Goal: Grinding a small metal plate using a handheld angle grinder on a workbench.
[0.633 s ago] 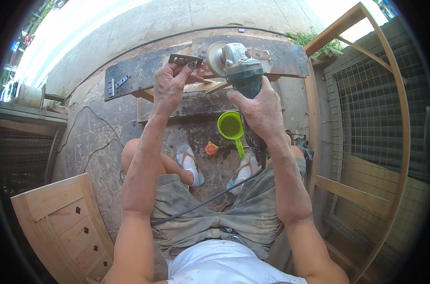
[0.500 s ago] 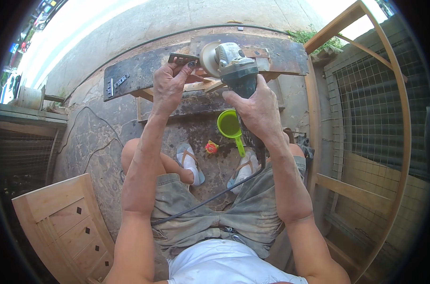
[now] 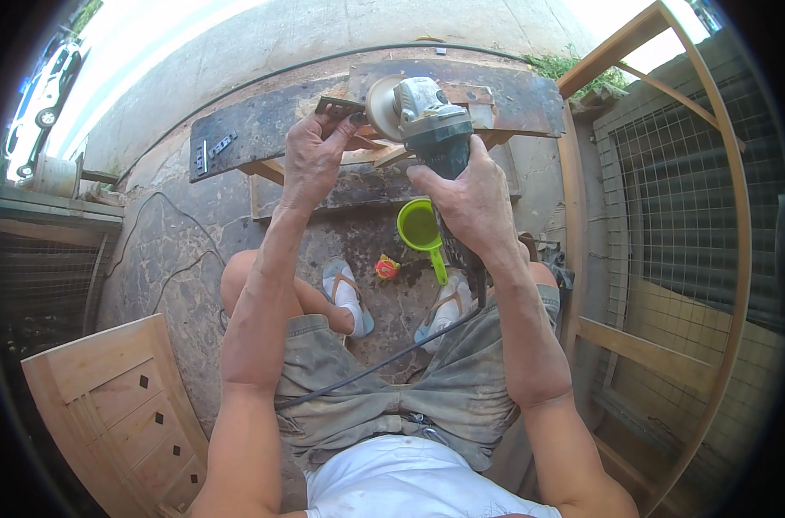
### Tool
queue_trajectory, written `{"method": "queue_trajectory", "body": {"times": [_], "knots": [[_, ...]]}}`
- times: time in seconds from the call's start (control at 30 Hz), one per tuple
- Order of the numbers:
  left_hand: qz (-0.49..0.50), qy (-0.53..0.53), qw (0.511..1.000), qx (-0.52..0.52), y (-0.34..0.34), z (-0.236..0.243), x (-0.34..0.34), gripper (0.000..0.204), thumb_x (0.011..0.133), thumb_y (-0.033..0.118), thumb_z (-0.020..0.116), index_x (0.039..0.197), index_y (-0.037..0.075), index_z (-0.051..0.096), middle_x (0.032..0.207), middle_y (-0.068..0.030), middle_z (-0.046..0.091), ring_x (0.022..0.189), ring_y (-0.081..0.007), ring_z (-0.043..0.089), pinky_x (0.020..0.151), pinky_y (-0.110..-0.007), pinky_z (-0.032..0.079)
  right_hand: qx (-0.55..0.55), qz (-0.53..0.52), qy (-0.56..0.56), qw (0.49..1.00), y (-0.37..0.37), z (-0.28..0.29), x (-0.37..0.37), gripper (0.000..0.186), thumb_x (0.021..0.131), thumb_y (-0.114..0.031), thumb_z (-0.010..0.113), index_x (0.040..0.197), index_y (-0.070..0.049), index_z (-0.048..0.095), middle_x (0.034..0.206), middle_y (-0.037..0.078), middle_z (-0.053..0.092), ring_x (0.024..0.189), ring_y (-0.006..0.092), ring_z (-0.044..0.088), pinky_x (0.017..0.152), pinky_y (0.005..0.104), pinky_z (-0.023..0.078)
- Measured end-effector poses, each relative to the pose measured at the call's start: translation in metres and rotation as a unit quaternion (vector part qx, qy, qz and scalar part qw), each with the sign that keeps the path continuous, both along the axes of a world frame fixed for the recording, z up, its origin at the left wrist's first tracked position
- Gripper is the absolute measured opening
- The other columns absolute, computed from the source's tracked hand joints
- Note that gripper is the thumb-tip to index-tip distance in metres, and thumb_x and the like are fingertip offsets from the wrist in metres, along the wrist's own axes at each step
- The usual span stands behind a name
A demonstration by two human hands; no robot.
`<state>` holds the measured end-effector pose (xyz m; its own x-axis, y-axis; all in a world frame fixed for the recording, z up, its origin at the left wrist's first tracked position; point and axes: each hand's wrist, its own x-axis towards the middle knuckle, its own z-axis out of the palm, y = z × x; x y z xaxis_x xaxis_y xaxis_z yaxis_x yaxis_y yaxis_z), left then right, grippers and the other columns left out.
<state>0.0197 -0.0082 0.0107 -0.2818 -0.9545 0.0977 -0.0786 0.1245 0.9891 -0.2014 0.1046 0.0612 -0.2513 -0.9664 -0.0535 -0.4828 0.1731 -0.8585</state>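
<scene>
My right hand (image 3: 474,203) is wrapped round the body of an angle grinder (image 3: 436,129), green and grey, with its pale disc (image 3: 382,108) facing left. Between the thumb and fingers of my left hand (image 3: 310,168) is a small dark metal plate (image 3: 339,107) with holes in it. The plate's right end lies right at the disc's left edge; whether they touch, I cannot tell. Both hands are held over the near side of a low, worn bench (image 3: 263,129). Several small metal pieces (image 3: 211,154) lie on the bench's left end.
A black power cord (image 3: 384,364) crosses my lap from the grinder. Between my feet are a green dipper (image 3: 420,226) and a red-yellow packet (image 3: 386,267). A wooden panel (image 3: 107,388) leans at lower left. A tall wooden frame (image 3: 736,233) and wire mesh stand right.
My left hand and the metal plate have shifted slightly to the right. The grinder has barely moved. A white vehicle has come into view at the far upper left.
</scene>
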Motion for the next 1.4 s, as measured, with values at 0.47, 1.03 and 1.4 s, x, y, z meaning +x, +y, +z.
{"method": "queue_trajectory", "body": {"times": [0.47, 1.03, 1.4], "knots": [[-0.017, -0.011, 1.000, -0.003, 0.001, -0.007, -0.003, 0.030, 0.114, 0.019, 0.069, 0.133, -0.004, 0.073, 0.111, -0.0126, 0.084, 0.096, -0.0213, 0.083, 0.088, -0.034, 0.067, 0.007, 0.008, -0.019, 1.000, 0.002, 0.001, 0.003, 0.066, 0.087, -0.039, 0.084, 0.124, 0.012, 0.063, 0.096, 0.029, 0.080, 0.094, 0.0413, 0.081, 0.089, 0.0485, 0.062], [-0.013, -0.041, 0.998, -0.043, 0.006, -0.011, -0.009, 0.023, 0.111, 0.016, 0.069, 0.126, 0.000, 0.077, 0.106, -0.0098, 0.086, 0.092, -0.0159, 0.082, 0.084, -0.034, 0.063, -0.020, 0.005, -0.031, 0.999, 0.003, 0.006, 0.009, 0.064, 0.087, -0.036, 0.085, 0.123, 0.012, 0.063, 0.096, 0.027, 0.080, 0.093, 0.0387, 0.082, 0.088, 0.0474, 0.063], [-0.027, -0.058, 0.997, -0.041, 0.005, -0.014, -0.013, 0.027, 0.110, 0.013, 0.068, 0.132, 0.001, 0.077, 0.108, -0.0105, 0.085, 0.093, -0.0164, 0.082, 0.085, -0.035, 0.064, -0.033, 0.016, -0.053, 0.998, 0.004, 0.007, 0.007, 0.062, 0.087, -0.035, 0.085, 0.121, 0.012, 0.063, 0.096, 0.026, 0.080, 0.091, 0.0359, 0.082, 0.085, 0.0457, 0.063]]}}
